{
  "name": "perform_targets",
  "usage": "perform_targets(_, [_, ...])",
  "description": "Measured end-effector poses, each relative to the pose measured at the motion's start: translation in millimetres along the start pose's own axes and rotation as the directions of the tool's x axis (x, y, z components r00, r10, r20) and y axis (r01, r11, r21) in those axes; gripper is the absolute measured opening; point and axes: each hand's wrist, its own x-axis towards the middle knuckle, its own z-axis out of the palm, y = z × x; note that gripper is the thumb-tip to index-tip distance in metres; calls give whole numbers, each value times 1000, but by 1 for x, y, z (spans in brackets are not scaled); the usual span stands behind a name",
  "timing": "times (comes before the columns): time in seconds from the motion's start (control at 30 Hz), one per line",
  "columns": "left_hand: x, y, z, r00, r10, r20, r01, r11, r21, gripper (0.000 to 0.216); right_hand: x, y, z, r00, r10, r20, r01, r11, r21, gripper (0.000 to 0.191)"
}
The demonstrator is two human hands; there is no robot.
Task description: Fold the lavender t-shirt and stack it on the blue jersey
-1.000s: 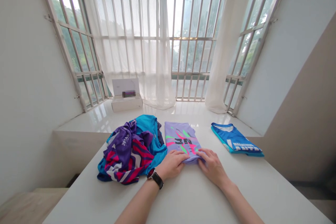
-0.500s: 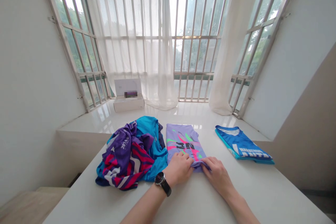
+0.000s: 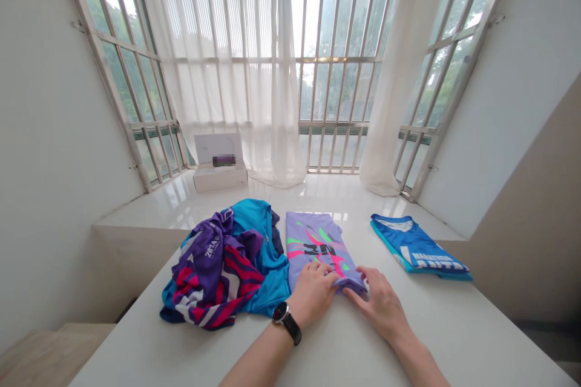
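Two hands (image 3: 312, 293) (image 3: 384, 305) touch the near edge of a lilac shirt (image 3: 320, 248).

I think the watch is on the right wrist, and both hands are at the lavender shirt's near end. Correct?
Not quite: the head view shows the watch on the left wrist. The left hand and right hand are at the near end of the lavender shirt.

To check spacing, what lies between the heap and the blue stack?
Head view: the lavender shirt, left hand and right hand at its near edge.
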Motion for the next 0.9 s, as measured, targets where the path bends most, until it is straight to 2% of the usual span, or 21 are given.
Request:
perform_targets(0.13, [3,3,1,999,-45,-2,45,999,-5,20,-4,1,-4,989,145,27,-146,989,19,30])
perform_targets(0.33, [6,7,-1,995,-103,9,102,995,20,20,-2,-6,-5,991,131,3,-131,989,69,28])
perform_targets(0.5, [7,9,-3,993,-120,9,120,992,29,20,-4,-7,-4,978,205,-26,-204,978,43,31])
perform_targets(0.7, [5,7,-5,992,-123,40,123,992,10,19,-6,-1,-1,996,86,-36,-79,985,153,34])
perform_targets(0.77, [4,7,-6,991,-125,55,125,992,4,19,-6,0,-1,999,40,-4,-39,984,171,35])
perform_targets(0.9, [3,8,-6,992,-105,64,105,994,-7,21,-6,-4,-4,997,1,76,-13,987,161,23])
